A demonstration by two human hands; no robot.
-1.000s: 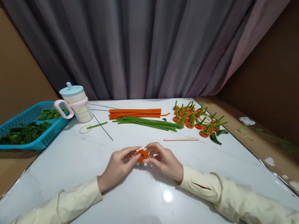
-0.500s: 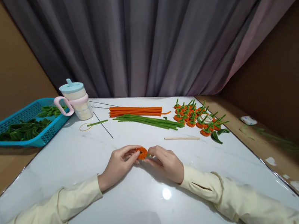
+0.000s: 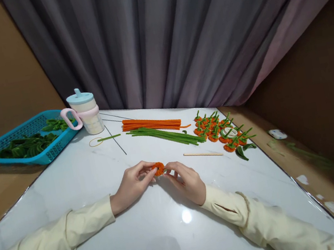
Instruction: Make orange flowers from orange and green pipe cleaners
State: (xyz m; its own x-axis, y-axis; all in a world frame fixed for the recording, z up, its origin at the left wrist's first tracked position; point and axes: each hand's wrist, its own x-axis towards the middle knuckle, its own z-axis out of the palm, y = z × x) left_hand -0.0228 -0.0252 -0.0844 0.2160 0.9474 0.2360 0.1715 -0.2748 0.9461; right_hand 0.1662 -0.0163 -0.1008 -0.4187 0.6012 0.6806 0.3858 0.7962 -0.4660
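Between my hands is a round orange pipe-cleaner flower (image 3: 158, 168) with a dark centre, held a little above the white tabletop. My left hand (image 3: 133, 186) pinches its left edge between thumb and fingers. At the flower's right side, my right hand (image 3: 188, 181) has its thumb and fingertips closed on what looks like a short green stem (image 3: 165, 169), mostly hidden by the fingers. Beyond the hands lie a bundle of orange pipe cleaners (image 3: 151, 124), a bundle of green pipe cleaners (image 3: 167, 136) and a thin wooden stick (image 3: 203, 154).
Several finished orange flowers with green stems (image 3: 211, 126) stand at the right, with a white ring (image 3: 230, 132) among them and green leaves (image 3: 241, 153) beside. At the left are a lidded cup (image 3: 90, 119) and a blue basket (image 3: 48, 154) holding green pieces. Thin dark wires (image 3: 115, 139) lie near the cup.
The flower has turned slightly and its face shows more. My right fingers have shifted a little at its side; the left hand keeps its pinch.
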